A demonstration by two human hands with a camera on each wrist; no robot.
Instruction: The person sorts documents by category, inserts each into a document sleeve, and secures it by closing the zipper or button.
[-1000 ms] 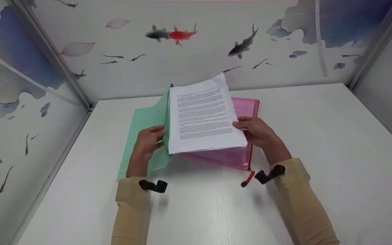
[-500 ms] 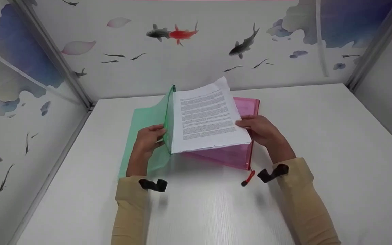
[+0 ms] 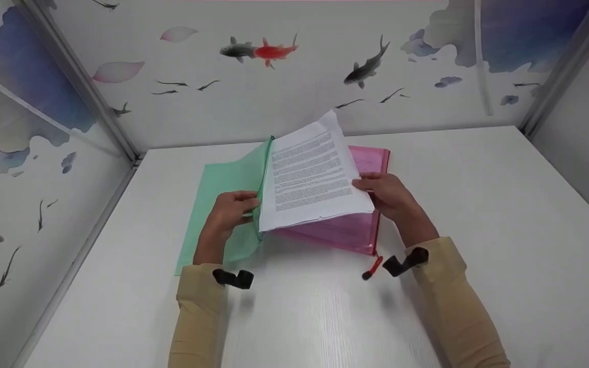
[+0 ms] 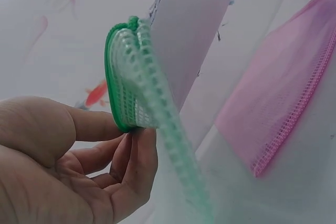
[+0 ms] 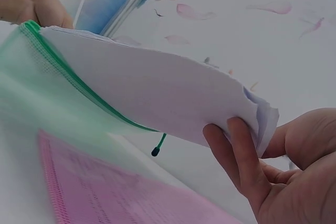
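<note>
Since a second ago the paper stack has slid further left into the green pouch, and the pouch's raised edge has tipped further right over the sheets.

Left hand has its grip pinched on the green zip edge, fingers curled round it, holding the mouth up off the desk. Right hand grips the stack's right edge, fingers underneath and thumb on top. The stack is tilted, left end inside the mouth, right part still out and hanging over the pink pouch, which lies flat beneath. A red zip pull sits on the desk just off the pink pouch's corner.

Tips, as I see it: keep that mouth held wide and high so the sheet corners don't snag on the zip teeth, and feed the stack in square rather than skewed. The far corner of the top sheets looks a bit fanned, so I'd squeeze the stack tight while pushing.
</note>
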